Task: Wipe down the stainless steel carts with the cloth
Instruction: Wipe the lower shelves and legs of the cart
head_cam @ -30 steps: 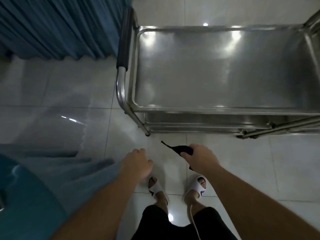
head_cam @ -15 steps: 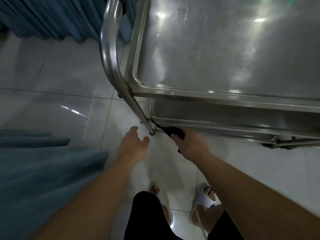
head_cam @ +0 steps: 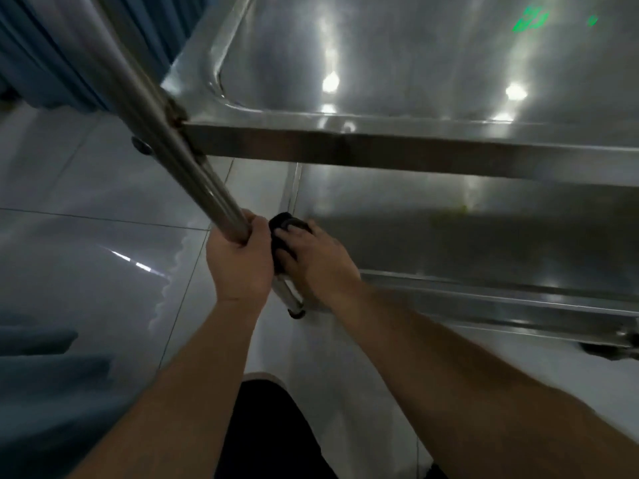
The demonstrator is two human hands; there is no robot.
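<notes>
Cloth (head_cam: 281, 224) is sitting bunched under the right hand (head_cam: 320, 261) at the lower shelf's (head_cam: 449, 243) near-left corner; the shelf is stretching away rightward, while the left hand (head_cam: 242, 267) is gripping the upright post (head_cam: 193, 167) closed-fisted.

The cart (head_cam: 415, 140) runs off the top and right edges, so its far side cannot be seen. The left hand (head_cam: 242, 261) hides part of the leg (head_cam: 166, 108). The right hand (head_cam: 318, 261) covers most of the dark cloth (head_cam: 281, 224). The lower shelf (head_cam: 484, 243) looks blurry.
</notes>
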